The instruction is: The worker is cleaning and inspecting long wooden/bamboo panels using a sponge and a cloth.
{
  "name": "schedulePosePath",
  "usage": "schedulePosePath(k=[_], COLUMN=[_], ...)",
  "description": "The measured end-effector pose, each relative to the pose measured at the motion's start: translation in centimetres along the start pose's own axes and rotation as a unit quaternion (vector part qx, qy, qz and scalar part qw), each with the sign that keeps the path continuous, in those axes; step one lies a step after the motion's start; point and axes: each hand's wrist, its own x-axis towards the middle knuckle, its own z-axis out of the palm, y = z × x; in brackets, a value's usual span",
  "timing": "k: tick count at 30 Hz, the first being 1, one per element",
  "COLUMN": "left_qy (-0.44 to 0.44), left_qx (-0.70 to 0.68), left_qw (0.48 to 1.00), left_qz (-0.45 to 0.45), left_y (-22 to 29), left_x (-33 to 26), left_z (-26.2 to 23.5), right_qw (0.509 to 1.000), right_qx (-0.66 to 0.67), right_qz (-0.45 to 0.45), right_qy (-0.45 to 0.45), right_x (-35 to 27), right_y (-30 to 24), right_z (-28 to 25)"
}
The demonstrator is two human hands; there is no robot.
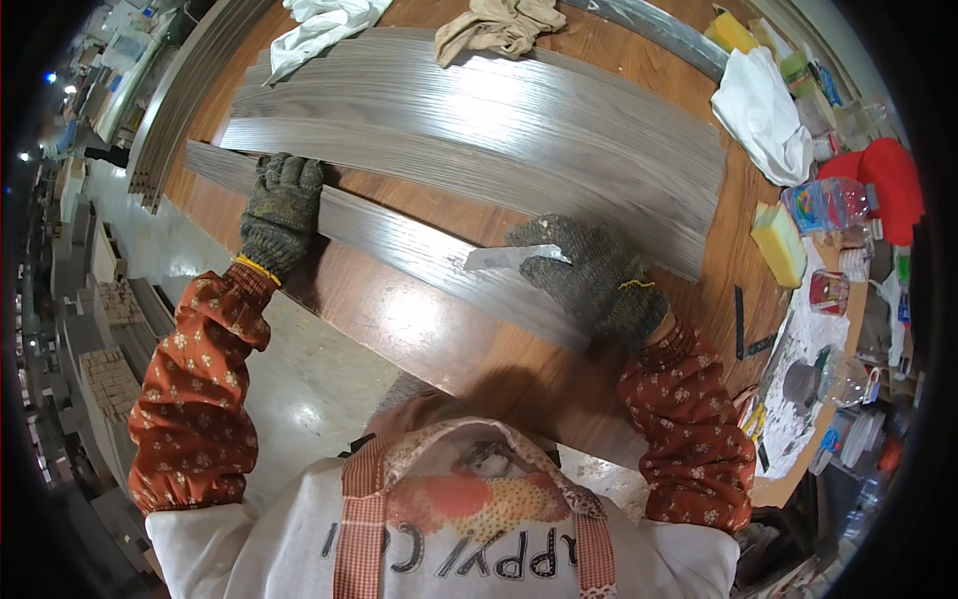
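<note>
Here, mid-frame, the left hand [281, 210] presses flat on a grey plank [399, 245] lying on the wooden surface [439, 339]; the right hand [594, 275] clenches a scraper blade [509, 258] against it, scraping seemingly midway, more planks [499, 120] above

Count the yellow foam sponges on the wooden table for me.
2. One yellow foam sponge lies at the wooden table's right edge beside the plastic bottle; another sits at the far right corner. Clutter there may hide more.
</note>
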Motion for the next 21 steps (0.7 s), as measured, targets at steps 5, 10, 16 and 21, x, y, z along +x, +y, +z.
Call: schedulePosePath(k=[5,10,16,21], left_qy=[-0.008,-0.009,-0.002,-0.025], left_qx=[0.022,0.039,0.036,0.031], left_qw=[1.0,0.999,0.999,0.999], left_qz=[0.002,0.0,-0.002,-0.005], left_y=[0.0,0.0,-0.2,0.0], left_x=[-0.1,-0.4,-0.6,-0.4], left_z=[0.1,0.2,0.2,0.0], right_qw=[0.991,0.993,0.999,0.998], right_qx=[0.046,0.007,0.003,-0.03], right_qz=[0.066,0.079,0.019,-0.051], right_qy=[-0.104,-0.087,-0.046,-0.037], right_x=[1.2,1.4,0.6,0.9], right_y=[-3.0,-3.4,-1.2,-2.0], right_z=[-1.8,-1.6,-0.6,-0.7])
